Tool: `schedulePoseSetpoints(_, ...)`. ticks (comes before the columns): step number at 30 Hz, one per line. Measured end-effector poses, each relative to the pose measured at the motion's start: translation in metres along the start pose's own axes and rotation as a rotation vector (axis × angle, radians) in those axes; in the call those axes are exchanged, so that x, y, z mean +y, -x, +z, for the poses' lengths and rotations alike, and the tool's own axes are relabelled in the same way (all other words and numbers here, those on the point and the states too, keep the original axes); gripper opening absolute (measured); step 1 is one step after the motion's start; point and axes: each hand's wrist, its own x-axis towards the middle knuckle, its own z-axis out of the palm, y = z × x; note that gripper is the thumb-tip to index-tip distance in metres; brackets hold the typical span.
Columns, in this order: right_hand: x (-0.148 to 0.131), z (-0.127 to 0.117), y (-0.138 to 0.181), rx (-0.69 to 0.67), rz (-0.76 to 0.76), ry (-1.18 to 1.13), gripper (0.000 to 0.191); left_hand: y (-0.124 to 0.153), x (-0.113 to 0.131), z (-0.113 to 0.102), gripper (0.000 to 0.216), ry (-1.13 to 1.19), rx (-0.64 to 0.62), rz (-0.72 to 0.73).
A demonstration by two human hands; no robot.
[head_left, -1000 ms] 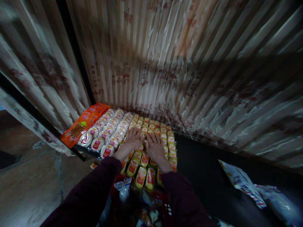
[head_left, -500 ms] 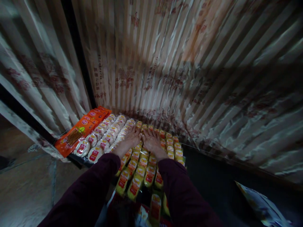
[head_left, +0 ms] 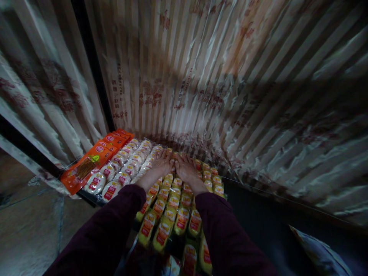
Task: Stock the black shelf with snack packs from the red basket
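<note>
My left hand and my right hand lie side by side, palms down and fingers stretched out, on the far end of rows of yellow snack packets with red labels. Both arms are in dark maroon sleeves. To the left of the yellow rows lie rows of white round packets with red labels. Orange packets are stacked along the left edge of the shelf.
A striped, crinkled curtain with red print hangs right behind the packets. A black vertical frame bar stands at the left. A dark shelf surface stretches to the right, with a pale bag lying on it.
Both hands slid forward along the yellow packets toward the curtain, from the middle of the rows to the far end. The camera came closer and lower.
</note>
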Motion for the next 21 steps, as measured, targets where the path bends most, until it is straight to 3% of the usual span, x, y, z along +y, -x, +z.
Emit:
schedulePoseSetpoints(6,0.017,0.005,-0.039,-0.111,0.084,0.010,0.056,-0.028,0.002,0.012,0.050,-0.073,-0.031,0.047)
schedulePoseSetpoints(10,0.021,0.008,-0.050,-0.174,0.071,-0.010,0.054,-0.034,0.005,0.016,0.047,-0.084,-0.040,0.043)
schedulePoseSetpoints(16,0.022,0.007,-0.046,-0.145,-0.031,-0.006,0.050,-0.027,0.007,0.006,0.041,-0.093,-0.084,0.099)
schedulePoseSetpoints(21,0.020,0.002,-0.051,-0.079,-0.023,0.004,0.049,-0.036,0.001,0.012,0.044,-0.054,-0.025,0.062)
